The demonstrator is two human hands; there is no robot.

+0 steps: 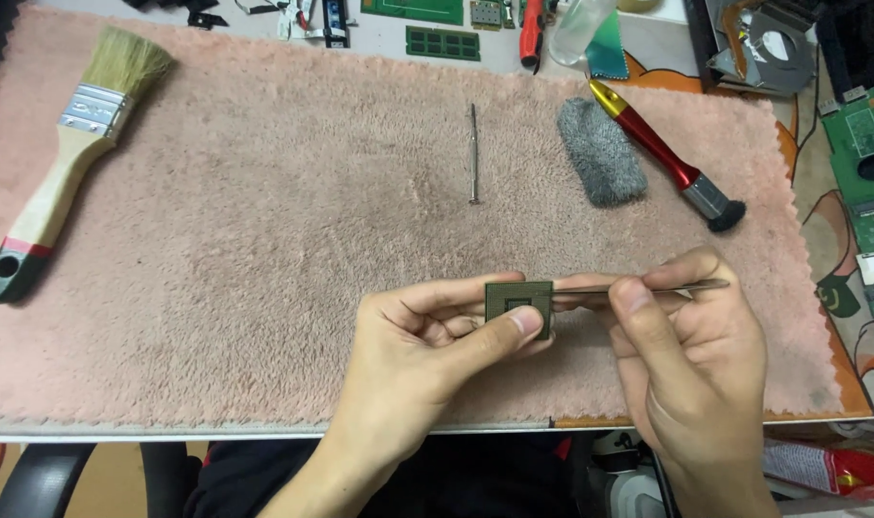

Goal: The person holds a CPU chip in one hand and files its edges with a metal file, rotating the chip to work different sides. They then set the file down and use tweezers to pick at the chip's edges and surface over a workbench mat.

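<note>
**Head view: chip held over near edge of mat**

Left hand (413, 341) pinches a square processor chip (519, 303) between thumb and fingers, above the near edge of the pink mat (264, 249). Right hand (691, 336) is closed on slim tweezers (648, 286), tips meeting the chip's right side. Paintbrush (68, 163) lies at the left edge; a red-handled brush (662, 153) and grey pad (602, 151) lie near the far right corner.

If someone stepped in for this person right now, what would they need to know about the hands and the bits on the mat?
Left hand: pinches a small square chip by its edges, above the pink mat.
Right hand: holds thin metal tweezers, tips at the chip's right edge.
On the mat, untouched: paintbrush, thin metal pick, grey pad, red-handled brush.
How far the chip work has got cannot be told.
</note>
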